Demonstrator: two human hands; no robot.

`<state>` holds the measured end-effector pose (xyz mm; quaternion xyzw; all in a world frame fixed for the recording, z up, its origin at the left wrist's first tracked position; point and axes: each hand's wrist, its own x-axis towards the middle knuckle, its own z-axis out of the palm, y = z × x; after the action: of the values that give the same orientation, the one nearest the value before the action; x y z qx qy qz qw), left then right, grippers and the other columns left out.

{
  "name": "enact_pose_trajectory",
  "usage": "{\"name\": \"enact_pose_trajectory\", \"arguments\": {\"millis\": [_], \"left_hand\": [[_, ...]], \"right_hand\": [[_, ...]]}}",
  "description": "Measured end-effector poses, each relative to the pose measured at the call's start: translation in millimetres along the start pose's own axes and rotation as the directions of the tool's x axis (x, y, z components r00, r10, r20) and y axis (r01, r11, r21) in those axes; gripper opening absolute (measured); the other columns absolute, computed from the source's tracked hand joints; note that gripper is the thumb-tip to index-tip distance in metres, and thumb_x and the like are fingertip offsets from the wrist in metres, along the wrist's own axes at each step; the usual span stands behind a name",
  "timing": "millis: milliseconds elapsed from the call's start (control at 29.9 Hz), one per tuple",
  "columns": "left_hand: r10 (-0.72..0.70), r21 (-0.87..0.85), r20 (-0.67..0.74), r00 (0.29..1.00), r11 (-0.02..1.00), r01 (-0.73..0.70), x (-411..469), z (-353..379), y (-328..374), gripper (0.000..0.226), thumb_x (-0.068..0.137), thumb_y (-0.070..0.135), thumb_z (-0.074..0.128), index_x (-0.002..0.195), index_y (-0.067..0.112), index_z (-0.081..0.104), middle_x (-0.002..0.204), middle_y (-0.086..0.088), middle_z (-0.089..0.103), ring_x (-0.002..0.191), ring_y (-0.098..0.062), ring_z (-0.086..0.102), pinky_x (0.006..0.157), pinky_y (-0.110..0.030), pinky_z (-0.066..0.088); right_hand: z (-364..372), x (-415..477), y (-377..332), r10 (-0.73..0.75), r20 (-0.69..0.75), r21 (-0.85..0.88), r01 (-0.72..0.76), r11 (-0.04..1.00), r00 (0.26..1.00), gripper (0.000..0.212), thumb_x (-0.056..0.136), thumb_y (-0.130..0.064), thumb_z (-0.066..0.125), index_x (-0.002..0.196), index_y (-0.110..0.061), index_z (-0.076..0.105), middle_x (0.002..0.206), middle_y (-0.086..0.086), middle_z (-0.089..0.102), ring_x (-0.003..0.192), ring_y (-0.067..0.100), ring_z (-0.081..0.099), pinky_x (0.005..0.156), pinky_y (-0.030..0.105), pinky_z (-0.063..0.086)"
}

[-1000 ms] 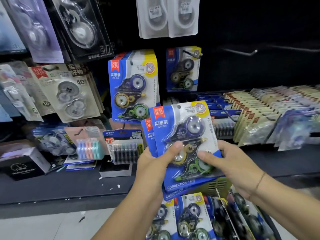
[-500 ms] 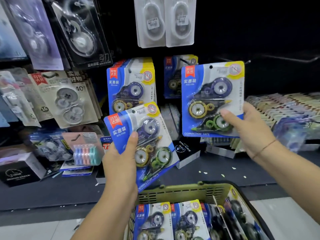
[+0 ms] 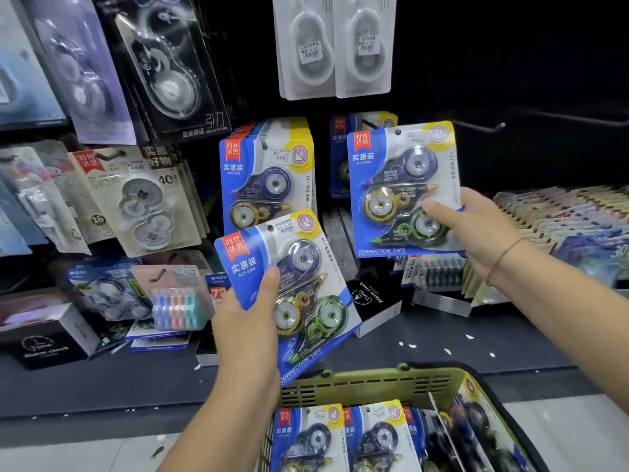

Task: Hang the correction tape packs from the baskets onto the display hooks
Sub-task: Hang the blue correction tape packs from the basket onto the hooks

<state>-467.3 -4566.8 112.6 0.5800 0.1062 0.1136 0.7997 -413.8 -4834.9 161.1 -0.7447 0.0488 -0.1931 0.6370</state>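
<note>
L hand (image 3: 245,321), lower centre, gripped one tilted pack (image 3: 306,267) by its lower-left edge, thumb across the front. R hand (image 3: 476,233), centre-right, pinched a 2nd pack (image 3: 391,185) at its lower-right corner, upright, before hooked packs (image 3: 337,137). Prob light, stiff card w/ slick blister; best held by card edge, hang-hole free. Count: 2 packs in hands, 3 tapes each; basket (image 3: 367,383), bottom, showed 2 face-up, rest uncountable.

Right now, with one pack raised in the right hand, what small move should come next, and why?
Probably ease the right hand forward so the hang hole of the raised pack slips onto the hook behind it, where matching packs already hang. That pack is upright with its hole near the hook; the left hand holds a second pack low and tilted.
</note>
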Motion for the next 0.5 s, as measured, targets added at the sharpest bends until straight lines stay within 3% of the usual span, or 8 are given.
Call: {"name": "enact_pose_trajectory", "arguments": {"millis": [134,267,367,434,501], "left_hand": [[-0.026,-0.004,0.006,1.000,1.000,0.026,-3.5,3.3,1.8,0.008,0.092,0.033,0.071,0.093,0.026,0.075,0.094,0.001,0.079,0.096,-0.027,0.074,0.092,-0.052,0.058],[-0.050,-0.008,0.023,0.998,0.999,0.050,-4.9,6.1,3.3,0.009,0.092,0.033,0.072,0.088,0.027,0.077,0.099,-0.005,0.079,0.105,-0.036,0.071,0.099,-0.060,0.052],[-0.068,-0.020,0.048,0.997,0.997,0.069,-3.1,5.1,0.6,0.010,0.091,0.033,0.073,0.084,0.029,0.078,0.100,-0.010,0.078,0.105,-0.040,0.070,0.098,-0.062,0.052],[-0.076,-0.027,0.059,0.995,0.997,0.078,-0.6,3.6,-1.8,0.009,0.090,0.034,0.074,0.086,0.027,0.078,0.101,-0.011,0.078,0.106,-0.041,0.070,0.098,-0.063,0.051],[-0.083,-0.034,0.065,0.994,0.996,0.086,2.6,3.1,-4.0,0.009,0.088,0.036,0.075,0.088,0.027,0.079,0.101,-0.009,0.078,0.106,-0.040,0.070,0.099,-0.062,0.051]], "right_hand": [[2.1,5.7,7.1,0.021,0.004,0.011,-0.021,1.000,1.000,0.028,0.089,-0.024,0.069,0.115,-0.014,0.065,0.103,0.000,0.074,0.097,0.017,0.070,0.088,0.036,0.055],[13.1,29.8,17.2,0.114,-0.043,0.002,-0.114,0.993,0.993,0.026,0.084,-0.038,0.073,0.092,-0.014,0.067,0.096,0.001,0.073,0.088,0.020,0.070,0.077,0.034,0.055],[26.7,59.3,20.3,0.167,-0.154,-0.050,-0.177,0.983,0.974,0.040,0.081,-0.045,0.075,0.070,-0.014,0.052,0.075,0.000,0.058,0.067,0.017,0.055,0.057,0.024,0.047],[36.1,81.9,20.0,0.212,-0.190,-0.022,-0.220,0.975,0.959,0.042,0.081,-0.042,0.076,0.069,-0.015,0.046,0.078,-0.001,0.053,0.069,0.017,0.054,0.065,0.031,0.055],[46.6,103.5,19.9,0.263,-0.202,0.015,-0.266,0.964,0.943,0.041,0.080,-0.040,0.078,0.084,-0.009,0.051,0.094,0.001,0.052,0.073,0.018,0.053,0.076,0.039,0.058]]}}
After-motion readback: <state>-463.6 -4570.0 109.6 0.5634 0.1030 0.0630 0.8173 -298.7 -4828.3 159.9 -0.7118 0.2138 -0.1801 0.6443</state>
